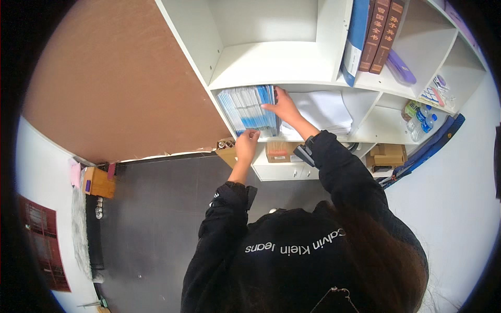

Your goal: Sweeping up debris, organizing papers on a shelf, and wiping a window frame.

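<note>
A row of thin blue-and-white booklets stands upright in the left compartment of a white shelf unit. My right hand is at the right end of the row, with its thumb on the spines and its fingers at the far side of the end booklets. My left hand is at the lower front edge of the row, thumb and fingertips close together; whether it grips anything is unclear. A stack of white paper lies to the right of the booklets in the same compartment, partly behind my right forearm.
Above, thick brown books, a blue folder and a purple case occupy another compartment. Plastic bottles are at the right. Cardboard boxes sit below. A brown board stands left of the shelf.
</note>
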The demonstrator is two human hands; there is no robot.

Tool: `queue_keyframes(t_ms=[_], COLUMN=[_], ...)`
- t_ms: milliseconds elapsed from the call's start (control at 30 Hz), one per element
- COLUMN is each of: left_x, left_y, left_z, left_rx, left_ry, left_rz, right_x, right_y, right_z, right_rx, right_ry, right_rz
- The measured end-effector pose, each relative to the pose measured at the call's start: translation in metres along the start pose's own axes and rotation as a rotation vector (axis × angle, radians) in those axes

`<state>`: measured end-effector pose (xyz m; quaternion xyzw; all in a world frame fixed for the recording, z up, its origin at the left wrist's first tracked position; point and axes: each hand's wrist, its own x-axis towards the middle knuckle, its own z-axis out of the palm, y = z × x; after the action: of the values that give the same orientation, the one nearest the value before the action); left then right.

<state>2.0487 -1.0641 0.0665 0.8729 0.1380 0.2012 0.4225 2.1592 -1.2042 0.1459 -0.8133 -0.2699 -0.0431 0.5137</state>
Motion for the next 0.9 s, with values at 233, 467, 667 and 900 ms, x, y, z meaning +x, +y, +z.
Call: queue_keyframes(t_ms=[233, 467, 667, 900], left_x=[0.053, 0.067, 0.069, 0.064], left_y=[0.021, 0.027, 0.035, 0.004], left_z=[0.023, 0.020, 0.013, 0.025], left_rx=[0.187, 0.230, 0.191, 0.160], left_ry=[-0.138, -0.161, -0.238, -0.232], left_rz=[0.034, 0.098, 0.012, 0.013], right_x=[0.019, 0.019, 0.021, 0.024], right_y=[-0.005, -0.010, -0.010, -0.003], right_z=[0.012, 0.004, 0.010, 0.007], right_rx=[-0.098, -0.152, -0.131, -0.077], right_ry=[0.151, 0.105, 0.126, 0.039], right_rz=[0.000, -0.017, 0.057, -0.012])
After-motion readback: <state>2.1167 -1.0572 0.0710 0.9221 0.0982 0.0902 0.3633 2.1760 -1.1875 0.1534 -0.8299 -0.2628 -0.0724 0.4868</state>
